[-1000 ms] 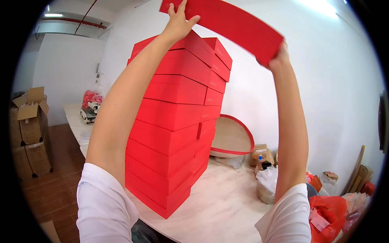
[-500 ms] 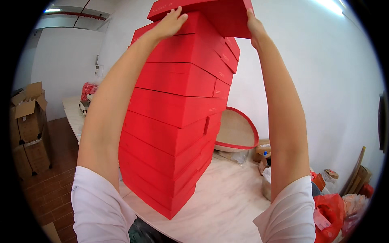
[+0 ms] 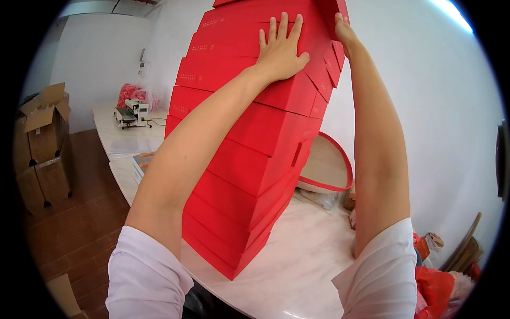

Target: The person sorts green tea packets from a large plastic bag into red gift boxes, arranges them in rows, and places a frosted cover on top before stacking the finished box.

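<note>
A tall stack of red boxes (image 3: 228, 165) rises from the table and leans a little, its layers unevenly lined up. My left hand (image 3: 281, 56) lies flat with spread fingers against the front of an upper box, near the corner. At the top right, my right hand (image 3: 345, 34) grips the edge of the top red box (image 3: 333, 15), thumb and fingertips showing at its side. The upper part of that box runs out of the picture.
Behind the stack, a round shallow tray with a red rim (image 3: 329, 165) rests on the marble-patterned table (image 3: 297, 250). A small white machine (image 3: 133, 112) stands on the table at the left. Brown cartons (image 3: 45, 149) are piled on the floor, far left. Red plastic bags (image 3: 433, 287) lie at lower right.
My left hand has come off the top box and now presses lower on the stack's front. My right hand stays at the top box's edge. The view has shifted, showing more of the table at left.
</note>
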`<state>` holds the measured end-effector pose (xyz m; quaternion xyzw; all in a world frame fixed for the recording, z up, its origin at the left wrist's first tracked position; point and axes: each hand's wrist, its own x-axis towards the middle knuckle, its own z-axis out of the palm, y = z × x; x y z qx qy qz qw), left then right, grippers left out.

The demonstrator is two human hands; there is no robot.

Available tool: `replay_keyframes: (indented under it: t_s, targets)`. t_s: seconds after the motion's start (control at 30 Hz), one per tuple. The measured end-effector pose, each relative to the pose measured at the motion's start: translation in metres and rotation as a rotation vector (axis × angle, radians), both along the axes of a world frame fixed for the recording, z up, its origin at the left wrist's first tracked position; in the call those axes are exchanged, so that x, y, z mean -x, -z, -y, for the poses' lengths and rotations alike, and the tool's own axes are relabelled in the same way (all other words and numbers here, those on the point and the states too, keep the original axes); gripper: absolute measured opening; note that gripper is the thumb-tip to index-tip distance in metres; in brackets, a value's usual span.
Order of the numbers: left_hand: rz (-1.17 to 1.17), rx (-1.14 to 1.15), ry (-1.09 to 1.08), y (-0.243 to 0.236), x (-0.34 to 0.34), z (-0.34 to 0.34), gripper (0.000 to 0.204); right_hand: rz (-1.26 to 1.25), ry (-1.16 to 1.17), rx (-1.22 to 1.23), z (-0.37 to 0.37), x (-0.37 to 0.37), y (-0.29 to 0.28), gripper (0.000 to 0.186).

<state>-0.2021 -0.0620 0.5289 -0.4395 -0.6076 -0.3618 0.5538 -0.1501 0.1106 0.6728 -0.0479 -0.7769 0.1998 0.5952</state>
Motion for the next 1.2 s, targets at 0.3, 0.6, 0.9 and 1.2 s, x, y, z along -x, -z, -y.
replay_keyframes:
  t_s: [0.3, 0.6, 0.9, 1.2]
  targets:
    - [0.062, -0.013, -0.006, 0.009, -0.002, -0.004, 0.085, 0.212, 0.218, -0.098, 0.01, 0.021, 0.06, 0.059]
    - [0.121, 0.067, 0.117, 0.093, -0.02, 0.026, 0.069, 0.146, -0.076, -0.728, 0.098, -0.128, 0.323, 0.048]
    - [0.624, 0.564, 1.153, 0.258, -0.181, 0.049, 0.04, 0.608, 0.669, -0.286, 0.055, -0.409, 0.507, 0.039]
    - [0.364, 1.191, 2.556, 0.265, -0.317, -0.013, 0.026, 0.272, 1.453, 0.062, 0.136, -0.583, 0.562, 0.042]
